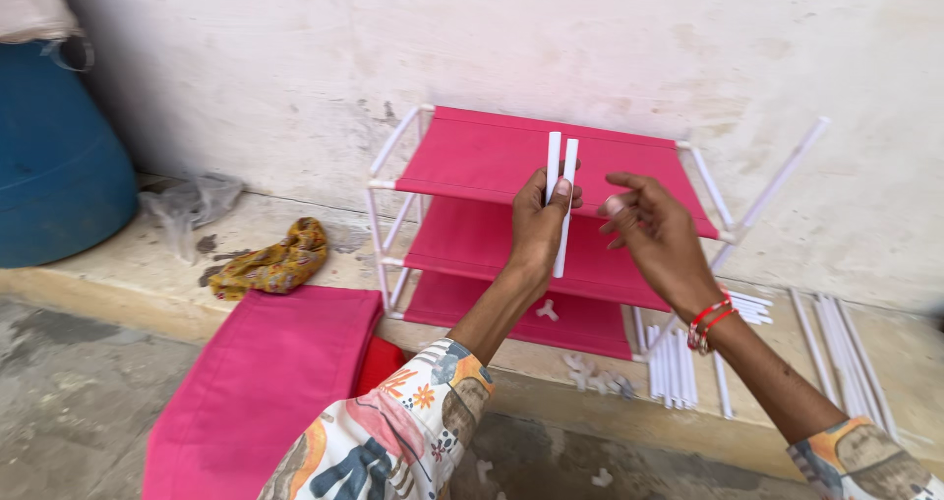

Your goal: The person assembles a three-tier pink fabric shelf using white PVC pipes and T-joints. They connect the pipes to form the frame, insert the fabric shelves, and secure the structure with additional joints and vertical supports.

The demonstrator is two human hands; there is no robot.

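In the head view, two slim white tubes (560, 200), smooth and round in section, are held upright and side by side in the left hand (539, 227), whose fingers are pressed together around their lower halves. The right hand (657, 233), just beside it, is empty: its fingers are loosely curled and spread, touching nothing, and red bangles (708, 321) are worn at its wrist. Sleeves of a patterned white cloth are seen on both forearms. Behind the hands, a small rack (511, 220) is set against a rough, stained plaster wall (551, 38); it is framed in white tubes, with three taut pink fabric shelves. A folded stack of the same pink fabric (261, 382) is laid on the concrete ledge to the left, near a crumpled yellow patterned cloth (272, 261) and a blue plastic barrel (54, 161). Loose white tubes (673, 367) and small white plastic connectors (590, 374) are scattered on the ledge to the right
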